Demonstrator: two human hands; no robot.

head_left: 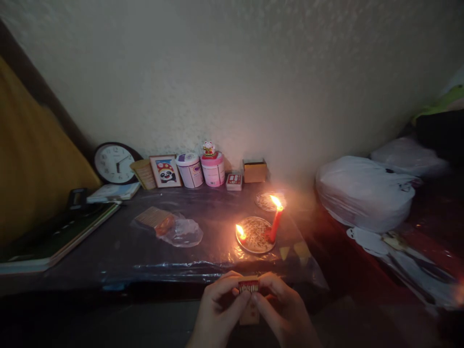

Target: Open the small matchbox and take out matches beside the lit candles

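Both of my hands hold a small matchbox [249,296] at the bottom centre, just in front of the table edge. My left hand [217,309] grips its left side and my right hand [284,309] its right side. The box's drawer is slid out, showing red match heads at the top. Beyond it on the table stands a round metal plate [258,238] with a tall lit red candle [275,223] at its right rim and a short lit stub [241,235] at its left.
A second round plate [266,201] lies behind the candle. A crumpled plastic bag with a packet [170,227] lies mid-table. Along the wall stand a clock [114,163], a panda picture [166,170], two tubs [203,169] and small boxes [254,170]. White bags [362,191] sit at right, books [54,232] at left.
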